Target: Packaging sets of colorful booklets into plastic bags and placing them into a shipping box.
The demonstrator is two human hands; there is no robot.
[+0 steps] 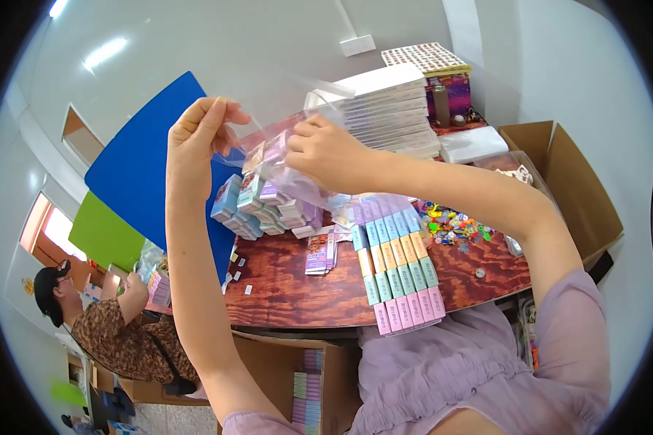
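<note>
A clear plastic bag (301,185) is stretched between my raised hands above the table. My left hand (202,134) pinches its upper left edge between thumb and fingers. Closed on the bag's other side is my right hand (328,154), its fingertips curled inward. Through the film, small pale purple boxes show; I cannot tell whether they are inside or behind it. Below stand stacks of small blue, green and purple boxes (248,199). A block of boxes in blue, orange, green and pink rows (395,264) lies at the table's front edge, beside a few loose purple packs (319,254).
Colourful small plastic pieces (453,223) lie scattered on the red wood-patterned table (283,304). White flat boxes (384,109) are piled at the back. Cardboard boxes stand at right (569,188) and below (268,362). A blue partition (152,170) rises at left; another person (116,319) sits beyond.
</note>
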